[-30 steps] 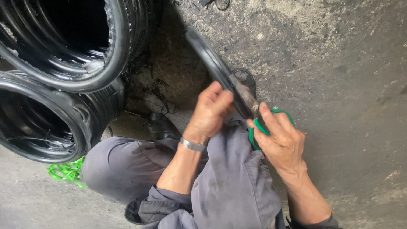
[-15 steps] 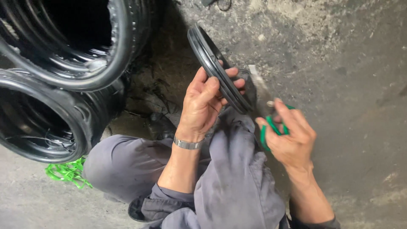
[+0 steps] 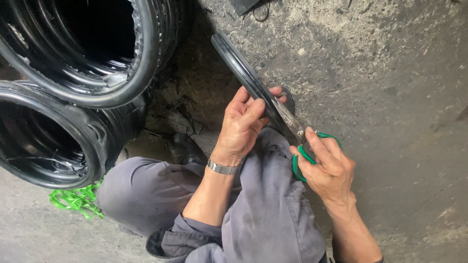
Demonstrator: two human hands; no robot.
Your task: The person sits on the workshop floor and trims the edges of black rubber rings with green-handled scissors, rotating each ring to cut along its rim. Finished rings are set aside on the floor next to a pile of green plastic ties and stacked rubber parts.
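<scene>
rough grey concrete floor (image 3: 390,97); left hand (image 3: 242,127) grips rubber ring (image 3: 241,68), right hand (image 3: 327,168) grips scissors (image 3: 292,124).

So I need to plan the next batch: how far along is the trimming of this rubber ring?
Done: two stacks of black rings lie at the left, with rubber scraps beside them. In hand: the left hand grips a black rubber ring while the right hand works green-handled scissors against its edge. How much of the ring's edge is left cannot be told.
</scene>
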